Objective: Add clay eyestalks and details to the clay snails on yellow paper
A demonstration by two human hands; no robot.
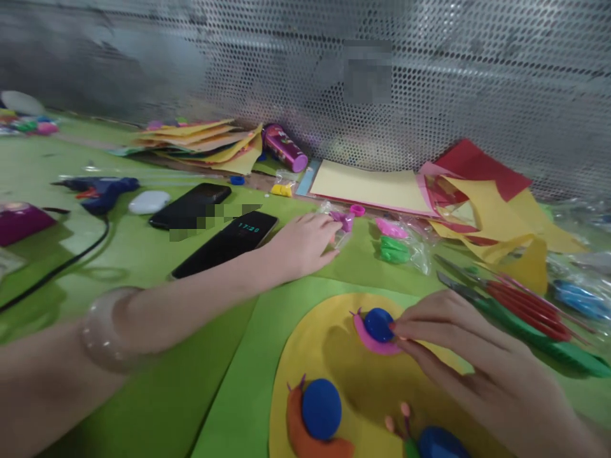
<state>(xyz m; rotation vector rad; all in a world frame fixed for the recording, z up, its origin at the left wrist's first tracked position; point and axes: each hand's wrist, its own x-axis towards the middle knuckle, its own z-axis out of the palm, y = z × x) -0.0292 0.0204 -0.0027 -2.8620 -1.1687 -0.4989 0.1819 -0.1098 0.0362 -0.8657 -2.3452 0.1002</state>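
Observation:
My left hand (305,245) reaches forward, its fingers curled at a small clear bag of purple clay (344,221). A bit of orange-pink shows by its fingertips. My right hand (470,356) is closed in a pinch at the right edge of a pink clay snail (377,345) with a blue domed shell (379,325). A tiny red spot shows at its fingertips; whether this is clay or a nail I cannot tell. The snail lies on a yellow paper round (305,346) on green paper (238,388). Nearer me lies an orange snail (300,426) with a blue shell (321,409).
Two phones (224,245) (191,205), a white case (149,202) and a blue glue gun (102,191) with a cable lie left. Beyond are paper sheets (200,143) and a purple can (285,147). Scissors (525,318) and bagged green clay (394,249) lie right.

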